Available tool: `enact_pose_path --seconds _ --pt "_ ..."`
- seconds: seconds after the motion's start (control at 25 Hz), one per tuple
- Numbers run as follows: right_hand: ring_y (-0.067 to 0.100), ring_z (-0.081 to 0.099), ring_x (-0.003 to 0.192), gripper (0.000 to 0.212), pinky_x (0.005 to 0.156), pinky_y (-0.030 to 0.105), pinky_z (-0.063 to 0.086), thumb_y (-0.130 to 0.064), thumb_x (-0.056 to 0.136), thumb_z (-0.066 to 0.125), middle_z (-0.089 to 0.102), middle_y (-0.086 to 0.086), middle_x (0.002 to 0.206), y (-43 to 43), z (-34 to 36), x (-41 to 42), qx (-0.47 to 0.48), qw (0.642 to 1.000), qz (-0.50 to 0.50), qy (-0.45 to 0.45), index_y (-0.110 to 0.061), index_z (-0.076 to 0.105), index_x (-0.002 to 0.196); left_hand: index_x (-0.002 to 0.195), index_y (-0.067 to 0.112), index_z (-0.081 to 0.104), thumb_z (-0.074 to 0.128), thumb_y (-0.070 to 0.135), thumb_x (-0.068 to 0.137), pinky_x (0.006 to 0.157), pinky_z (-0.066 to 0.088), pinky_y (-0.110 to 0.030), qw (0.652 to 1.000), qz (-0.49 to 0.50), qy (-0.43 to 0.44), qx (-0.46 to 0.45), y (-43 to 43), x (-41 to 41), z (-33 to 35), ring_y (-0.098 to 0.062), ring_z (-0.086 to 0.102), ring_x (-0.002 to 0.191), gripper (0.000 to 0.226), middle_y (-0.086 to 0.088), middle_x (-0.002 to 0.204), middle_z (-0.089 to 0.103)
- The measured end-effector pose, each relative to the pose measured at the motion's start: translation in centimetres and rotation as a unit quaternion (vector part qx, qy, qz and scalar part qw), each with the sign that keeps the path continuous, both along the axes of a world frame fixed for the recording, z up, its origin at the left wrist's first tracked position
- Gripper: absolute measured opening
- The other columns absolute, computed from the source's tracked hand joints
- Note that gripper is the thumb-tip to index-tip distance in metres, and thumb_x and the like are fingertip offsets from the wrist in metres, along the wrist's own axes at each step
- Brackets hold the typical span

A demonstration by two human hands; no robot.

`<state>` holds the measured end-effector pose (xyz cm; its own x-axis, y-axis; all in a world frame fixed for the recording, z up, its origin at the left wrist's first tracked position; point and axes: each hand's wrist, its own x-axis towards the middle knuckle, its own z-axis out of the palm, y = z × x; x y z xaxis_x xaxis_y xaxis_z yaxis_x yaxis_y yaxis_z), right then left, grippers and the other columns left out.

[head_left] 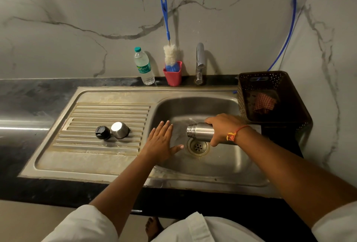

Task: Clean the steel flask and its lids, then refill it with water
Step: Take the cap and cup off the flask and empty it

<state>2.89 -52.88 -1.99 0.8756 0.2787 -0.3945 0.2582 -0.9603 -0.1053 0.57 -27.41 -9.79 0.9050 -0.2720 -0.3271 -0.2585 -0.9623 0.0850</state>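
My right hand (222, 127) grips the steel flask (200, 131), which lies on its side over the sink basin (222, 164), its open threaded mouth pointing left above the drain (198, 146). My left hand (161, 142) hovers open with spread fingers just left of the flask's mouth, apart from it. On the ribbed drainboard (87, 118) sit the black inner lid (103, 132) and the steel cup lid (119, 130), upside down, touching each other.
Against the marble wall stand a plastic water bottle (144, 65), a red cup (172, 75) holding a blue-handled bottle brush (169, 48), and the tap (200, 62). A brown perforated basket (270, 96) with a checked cloth sits right of the basin.
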Motion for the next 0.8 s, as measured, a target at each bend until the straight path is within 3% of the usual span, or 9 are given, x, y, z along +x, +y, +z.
enact_pose_path --seconds 0.28,0.52,0.8 --pt "0.021 0.055 0.084 0.059 0.071 0.034 0.041 -0.045 0.063 0.081 0.056 -0.003 0.094 0.3 1.4 -0.2 -0.057 0.998 0.024 -0.017 -0.031 0.057 0.115 0.163 0.016 -0.005 0.006 0.09 0.071 0.122 -0.01 -0.039 1.0 -0.004 0.006 0.0 0.1 0.0 -0.2 -0.021 -0.02 0.155 0.118 -0.003 0.17 -0.014" --pt "0.027 0.061 0.098 0.064 0.081 0.04 0.044 -0.044 0.061 0.084 0.064 0.0 0.106 1.3 2.0 0.1 -0.106 0.992 0.041 -0.047 -0.035 0.058 0.119 0.163 0.016 -0.002 0.006 0.092 0.068 0.124 -0.006 -0.042 1.0 -0.007 0.005 -0.008 0.0 -0.2 -0.4 -0.022 -0.017 0.156 0.122 -0.004 0.171 -0.011" --pt "0.032 0.057 0.111 0.044 0.092 0.043 0.042 -0.034 0.082 0.071 0.061 0.005 0.119 2.2 3.5 -0.9 -0.113 0.99 0.044 -0.07 -0.031 0.058 0.124 0.163 0.017 -0.003 0.006 0.091 0.066 0.123 -0.008 -0.041 1.0 -0.004 0.009 -0.01 0.0 -0.4 -0.3 -0.022 -0.018 0.156 0.123 -0.004 0.171 -0.012"
